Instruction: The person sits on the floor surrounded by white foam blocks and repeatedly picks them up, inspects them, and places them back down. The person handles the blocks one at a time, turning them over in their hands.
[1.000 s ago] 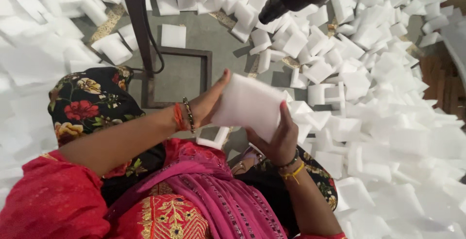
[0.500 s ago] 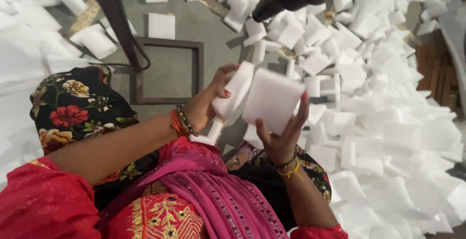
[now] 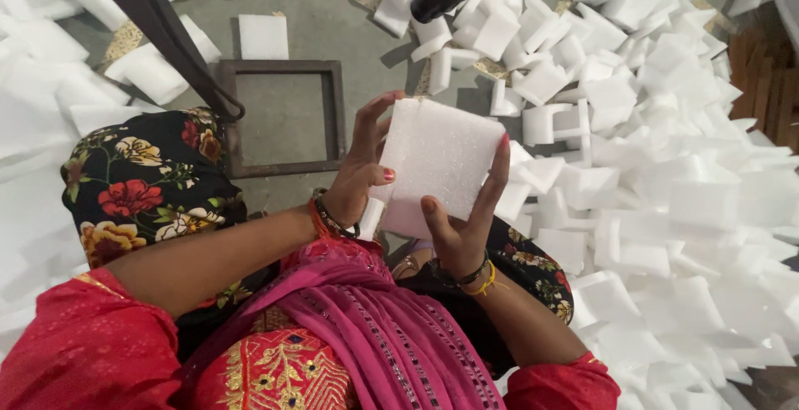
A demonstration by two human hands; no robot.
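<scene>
Both hands grasp one white foam block point(image 3: 437, 164) at centre, left hand point(image 3: 359, 173) at its 9 o'clock edge, right hand point(image 3: 462, 218) cupping from 5 o'clock; loose foam pieces point(image 3: 666, 152) at 3 o'clock lie unsorted.

White foam block point(image 3: 437, 164), roughly square with a grainy, speckled face and slightly rounded corners, tilted with its broad face toward the camera. Sits just right of the frame's centre, above the lap, clasped along its left and right edges. Looks whole and clean.
</scene>
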